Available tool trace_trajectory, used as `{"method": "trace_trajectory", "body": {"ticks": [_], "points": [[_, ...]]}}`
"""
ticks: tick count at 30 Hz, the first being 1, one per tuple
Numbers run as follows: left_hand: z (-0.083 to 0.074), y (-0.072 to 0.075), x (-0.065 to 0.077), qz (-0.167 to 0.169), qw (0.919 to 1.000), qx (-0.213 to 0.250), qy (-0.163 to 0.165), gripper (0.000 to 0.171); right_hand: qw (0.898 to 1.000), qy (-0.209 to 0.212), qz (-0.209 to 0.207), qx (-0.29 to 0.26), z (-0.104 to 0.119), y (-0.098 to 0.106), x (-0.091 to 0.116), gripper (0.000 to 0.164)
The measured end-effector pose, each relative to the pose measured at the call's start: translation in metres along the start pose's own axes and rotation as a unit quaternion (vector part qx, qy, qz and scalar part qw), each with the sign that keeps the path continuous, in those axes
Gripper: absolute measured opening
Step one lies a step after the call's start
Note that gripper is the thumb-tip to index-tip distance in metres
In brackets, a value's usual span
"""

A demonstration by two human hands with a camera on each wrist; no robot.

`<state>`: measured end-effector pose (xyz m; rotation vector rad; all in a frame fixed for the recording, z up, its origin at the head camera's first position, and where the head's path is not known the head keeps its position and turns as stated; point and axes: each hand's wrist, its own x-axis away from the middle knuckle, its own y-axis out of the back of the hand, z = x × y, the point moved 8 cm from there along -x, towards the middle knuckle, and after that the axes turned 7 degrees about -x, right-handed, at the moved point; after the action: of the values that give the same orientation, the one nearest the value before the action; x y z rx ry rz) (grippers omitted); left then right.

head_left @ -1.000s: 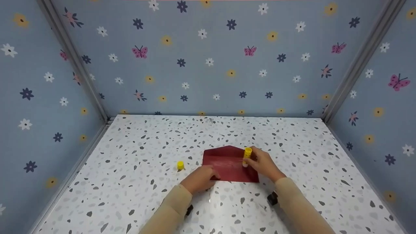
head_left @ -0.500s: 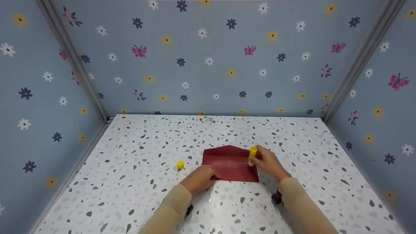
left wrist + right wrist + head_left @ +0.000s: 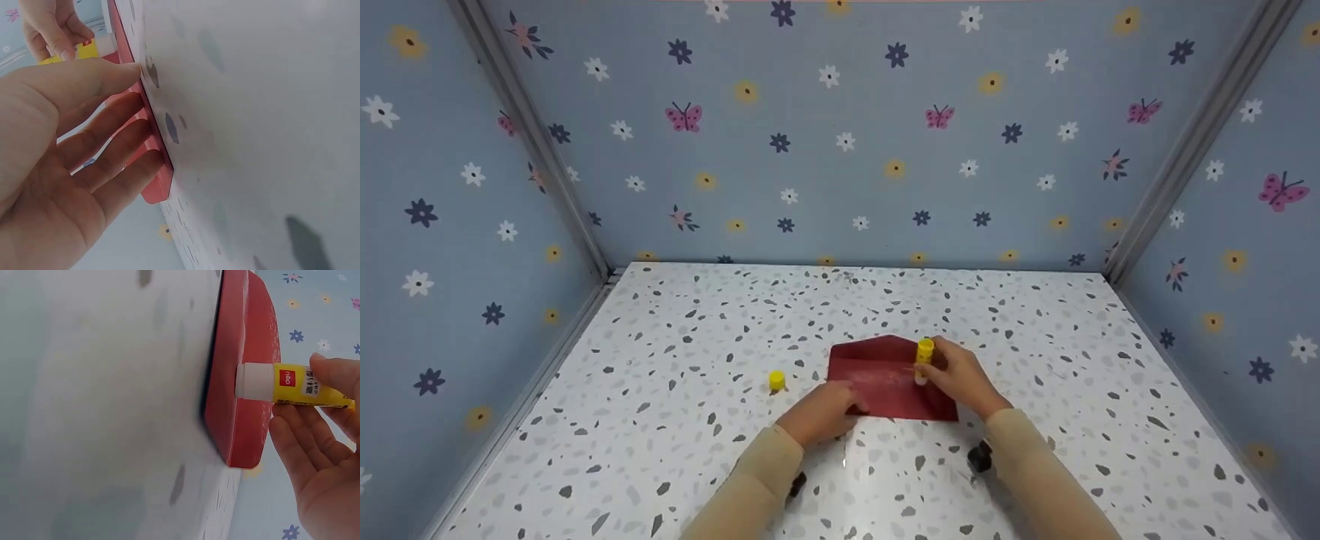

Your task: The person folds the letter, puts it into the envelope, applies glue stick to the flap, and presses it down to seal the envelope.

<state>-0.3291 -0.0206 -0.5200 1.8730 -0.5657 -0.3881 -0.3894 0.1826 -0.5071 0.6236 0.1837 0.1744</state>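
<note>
A dark red envelope lies on the table with its pointed flap unfolded toward the back. My left hand rests on its lower left part; in the left wrist view the fingertips press on the red paper near its edge, fairly straight. Between thumb and fingers my right hand pinches a yellow glue stick, held nearly upright. Its white end points down at the envelope, right at the fold below the flap in the right wrist view.
A small yellow cap stands on the speckled table, left of the envelope. Flower-patterned walls enclose the table at the back and both sides.
The right hand with the glue stick moved right to the envelope's right edge, then back left along the fold. The left hand stays in place.
</note>
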Motion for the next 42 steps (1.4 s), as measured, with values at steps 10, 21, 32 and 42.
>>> {"method": "trace_trajectory", "body": {"ticks": [10,21,32,42], "points": [[0.001,0.001,0.000,0.001,0.9999,0.004,-0.010,0.014,1.000,0.030,-0.001,0.000,0.017,-0.024,-0.008,0.028],[0.000,0.004,-0.002,-0.009,0.9992,-0.014,-0.037,0.012,0.998,0.066,0.011,0.011,0.037,-0.048,-0.018,0.025],[-0.010,0.006,-0.003,-0.030,0.9950,-0.036,-0.088,0.014,0.997,0.065,0.040,0.016,0.041,-0.061,-0.019,0.034],[-0.005,0.002,-0.002,-0.003,0.9993,-0.028,-0.025,0.021,0.999,0.041,0.036,0.006,0.027,-0.042,-0.012,0.033]]}}
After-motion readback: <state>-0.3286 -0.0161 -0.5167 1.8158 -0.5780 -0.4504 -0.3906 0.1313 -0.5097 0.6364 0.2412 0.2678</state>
